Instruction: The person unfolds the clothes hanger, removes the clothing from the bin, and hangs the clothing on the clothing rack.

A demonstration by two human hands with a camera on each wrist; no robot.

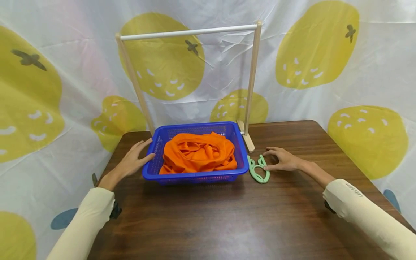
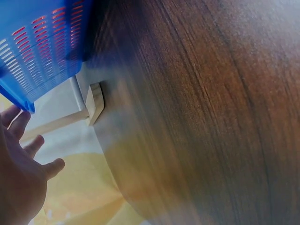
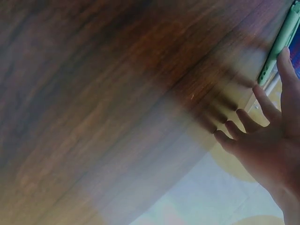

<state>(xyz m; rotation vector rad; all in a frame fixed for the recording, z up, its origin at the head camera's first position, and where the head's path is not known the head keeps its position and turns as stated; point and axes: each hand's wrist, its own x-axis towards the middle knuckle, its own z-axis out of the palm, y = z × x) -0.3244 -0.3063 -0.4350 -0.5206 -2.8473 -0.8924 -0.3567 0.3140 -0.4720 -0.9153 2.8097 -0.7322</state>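
Observation:
A blue plastic basket (image 1: 195, 177) on the table holds a crumpled orange cloth (image 1: 201, 150), its shape hidden in the folds. At the basket's left side is my left hand (image 1: 132, 159), fingers extended and fingertips right at the rim; the left wrist view shows the same hand (image 2: 23, 164) beside the basket wall (image 2: 42, 47). To the basket's right lies a green folding hanger (image 1: 260, 177), folded up. My right hand (image 1: 282, 160) reaches in from the right, fingers spread and thumb tip at the hanger's edge. In the right wrist view, the thumb overlaps the hanger (image 3: 276, 49).
Behind the basket stands a rack with a white top bar (image 1: 188, 33), wooden posts (image 1: 252, 79) and a wooden foot (image 1: 248, 142) close to the hanger. A fruit-print curtain (image 1: 302, 104) hangs behind the brown wooden table (image 1: 211, 224).

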